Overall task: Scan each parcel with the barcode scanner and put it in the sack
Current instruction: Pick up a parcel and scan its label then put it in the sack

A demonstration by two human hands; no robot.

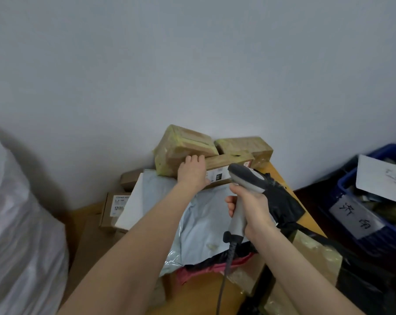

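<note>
Left hand (193,172): on far taped parcel (181,148); grasp or mere touch, cannot tell.
Right hand (249,208): clasping barcode scanner (244,178), pointed far.
Sack (21,223): near left, contents hidden.
Remaining: seemingly most of parcel pile (204,214).

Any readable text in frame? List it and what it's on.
"12", rest unclear: label on small carton; upper lines blurred.
Two handwritten characters, illegible: label on blue crate.
Flat box label by the barcode scanner: blurred.
White sheet in crate: faint scrawl, unreadable.
</note>
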